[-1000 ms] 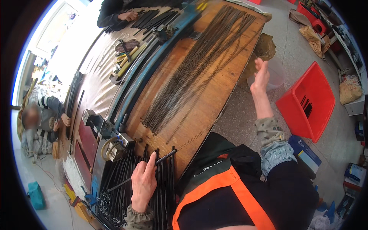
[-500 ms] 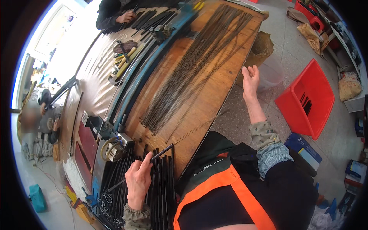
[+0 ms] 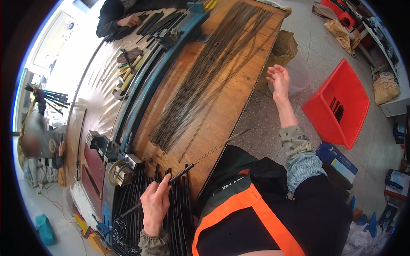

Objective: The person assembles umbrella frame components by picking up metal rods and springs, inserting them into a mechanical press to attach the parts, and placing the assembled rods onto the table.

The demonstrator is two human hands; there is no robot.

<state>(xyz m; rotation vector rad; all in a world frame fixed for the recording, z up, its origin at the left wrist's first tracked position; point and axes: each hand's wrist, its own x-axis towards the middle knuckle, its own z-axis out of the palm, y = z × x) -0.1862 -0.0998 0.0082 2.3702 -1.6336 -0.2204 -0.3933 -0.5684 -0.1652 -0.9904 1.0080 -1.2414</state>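
My left hand [image 3: 154,205] is closed around a thin black tube [image 3: 181,174], its forefinger stretched along it. From the tube's upper end a long thin coil spring [image 3: 211,152] runs out over the table's near edge. Beneath this hand lie several black tubes [image 3: 177,213] side by side. Raised beyond the table edge, my right hand [image 3: 279,82] has loosely bent, parted fingers and nothing visible in them. A broad bundle of long coil springs [image 3: 200,85] is spread lengthwise on the wooden table [image 3: 239,102].
A blue metal rail [image 3: 145,96] with a small clamp device [image 3: 128,168] runs along the table. Pliers and hand tools [image 3: 128,77] lie behind it. To the right stands a red bin [image 3: 337,104] holding black pieces. Co-workers sit at the far side and left.
My right hand's fingers have bent inward from a more upright pose. My left hand keeps its grip on the tube. The view has shifted slightly. At far left, a bundle of dark rods is now raised.
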